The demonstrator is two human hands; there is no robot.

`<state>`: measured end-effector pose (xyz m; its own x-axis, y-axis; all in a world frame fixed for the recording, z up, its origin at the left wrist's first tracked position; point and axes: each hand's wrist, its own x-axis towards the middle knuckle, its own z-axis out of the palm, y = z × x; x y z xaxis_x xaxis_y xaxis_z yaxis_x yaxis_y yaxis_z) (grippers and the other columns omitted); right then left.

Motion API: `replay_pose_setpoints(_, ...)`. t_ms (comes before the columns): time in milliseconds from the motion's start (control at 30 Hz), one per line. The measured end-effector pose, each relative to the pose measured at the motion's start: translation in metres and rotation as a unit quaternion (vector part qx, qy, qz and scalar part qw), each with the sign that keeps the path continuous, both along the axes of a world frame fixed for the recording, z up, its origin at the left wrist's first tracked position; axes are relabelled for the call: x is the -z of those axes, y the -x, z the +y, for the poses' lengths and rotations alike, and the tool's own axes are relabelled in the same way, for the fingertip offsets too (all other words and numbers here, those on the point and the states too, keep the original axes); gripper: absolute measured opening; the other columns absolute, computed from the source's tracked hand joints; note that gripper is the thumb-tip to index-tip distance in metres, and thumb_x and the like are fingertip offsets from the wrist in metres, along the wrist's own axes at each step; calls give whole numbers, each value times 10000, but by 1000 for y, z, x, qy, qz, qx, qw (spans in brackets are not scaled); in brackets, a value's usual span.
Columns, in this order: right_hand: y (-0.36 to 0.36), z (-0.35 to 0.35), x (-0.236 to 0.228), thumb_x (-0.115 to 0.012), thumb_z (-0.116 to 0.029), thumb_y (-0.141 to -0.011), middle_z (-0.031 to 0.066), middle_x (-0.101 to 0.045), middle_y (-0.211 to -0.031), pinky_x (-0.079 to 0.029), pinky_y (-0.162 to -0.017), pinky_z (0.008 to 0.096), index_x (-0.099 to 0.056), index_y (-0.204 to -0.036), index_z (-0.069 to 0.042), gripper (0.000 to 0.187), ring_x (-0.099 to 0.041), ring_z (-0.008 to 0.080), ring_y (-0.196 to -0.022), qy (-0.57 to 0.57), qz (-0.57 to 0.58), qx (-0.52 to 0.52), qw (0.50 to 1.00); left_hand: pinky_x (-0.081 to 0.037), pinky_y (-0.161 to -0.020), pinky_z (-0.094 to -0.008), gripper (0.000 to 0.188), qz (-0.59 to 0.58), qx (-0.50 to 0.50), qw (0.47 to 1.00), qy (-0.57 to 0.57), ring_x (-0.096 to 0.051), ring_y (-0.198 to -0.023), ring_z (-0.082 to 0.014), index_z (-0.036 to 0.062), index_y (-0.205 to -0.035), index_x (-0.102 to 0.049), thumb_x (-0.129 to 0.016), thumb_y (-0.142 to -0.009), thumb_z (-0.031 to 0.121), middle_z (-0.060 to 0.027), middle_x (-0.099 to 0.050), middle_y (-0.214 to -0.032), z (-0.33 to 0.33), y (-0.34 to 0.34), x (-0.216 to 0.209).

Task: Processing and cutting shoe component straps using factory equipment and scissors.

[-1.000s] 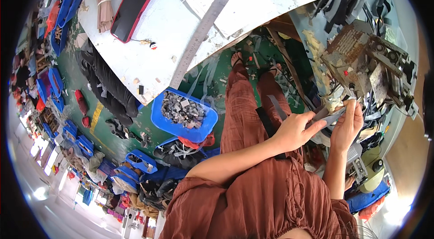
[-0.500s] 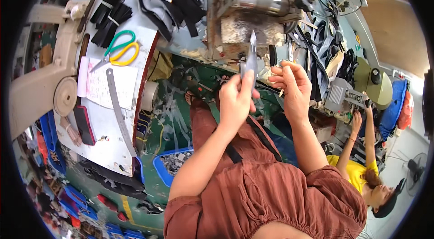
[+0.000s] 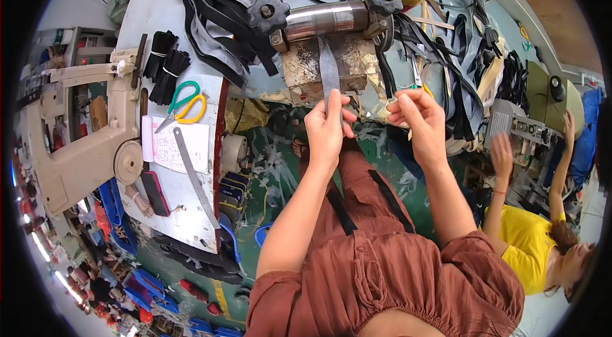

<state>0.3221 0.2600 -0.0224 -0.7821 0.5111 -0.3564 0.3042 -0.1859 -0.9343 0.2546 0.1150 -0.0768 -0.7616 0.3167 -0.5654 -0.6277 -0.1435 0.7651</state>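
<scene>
My left hand [image 3: 329, 125] is closed around the near end of a narrow grey strip [image 3: 329, 69], thumb on top. The strip points away from me over the worn metal bed of a small roller machine [image 3: 294, 69]. Its tapered far end reaches the shiny steel roller [image 3: 326, 20]; whether it passes beneath cannot be seen. To the right, in front of the machine, my right hand [image 3: 421, 119] is raised with thumb and fingers pinched together. Something small and pale shows at those fingertips, too little of it to name.
Green-and-yellow scissors [image 3: 185, 104], a steel ruler [image 3: 191, 174] and a phone [image 3: 155, 193] lie on the left table. Black and grey strips [image 3: 217, 25] are heaped left of the machine, more [image 3: 452, 69] to its right. A yellow-shirted person [image 3: 526, 241] works at far right.
The view has shifted, so the tables and machine sit differently in the picture. The grey strip's far end has come up to the roller. The co-worker's hands have moved apart.
</scene>
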Motion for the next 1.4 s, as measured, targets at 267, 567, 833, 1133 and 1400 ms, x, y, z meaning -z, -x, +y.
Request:
replay_pose_setpoints(267, 38, 15, -13, -569, -124, -897, 73, -642, -809, -486, -650, 222, -589, -986, 25, 175, -612, 107, -723, -55, 70, -46, 995, -305, -383, -190, 365, -1, -24, 1000, 1, -410, -406, -51, 17, -851, -586, -482, -947, 353, -4, -504, -555, 0, -12, -8)
replay_pose_setpoints(567, 159, 78, -12, -575, -239, -892, 47, -647, -838, -443, -709, 226, -633, -931, 39, 287, -576, 90, -783, -244, 134, -44, 959, -290, -366, -194, 345, -34, -13, 999, -19, -391, -393, -56, 18, -852, -563, -446, -966, 323, -3, -479, -541, -8, -44, -2)
replay_pose_setpoints(833, 258, 96, 35, -493, -644, -812, 127, -641, -997, -439, -859, 317, -660, -1018, 2, 698, -587, 207, -957, -257, -92, -543, 794, -303, -378, -191, 369, -7, -30, 999, -21, -404, -397, -61, 19, -850, -559, -444, -962, 351, -15, -501, -562, 1, -30, 0)
replay_pose_setpoints(1133, 280, 67, 32, -502, -389, -924, -5, -610, -768, -462, -701, 246, -623, -896, -50, 361, -557, 88, -705, -41, 28, -532, 846, -348, -395, -195, 445, 39, -93, 994, 28, -448, -418, -67, -10, -788, -587, -432, -963, 368, -21, -527, -559, 28, 19, -11)
replay_pose_setpoints(1400, 246, 152, -29, -532, -321, -869, 6, -534, -639, -405, -544, 264, -653, -895, -58, 291, -485, 113, -572, -363, -54, -388, 846, -391, -471, -204, 362, 43, -10, 996, 78, -493, -489, -67, -29, -839, -619, -532, -924, 313, -39, -584, -642, 12, 30, -8)
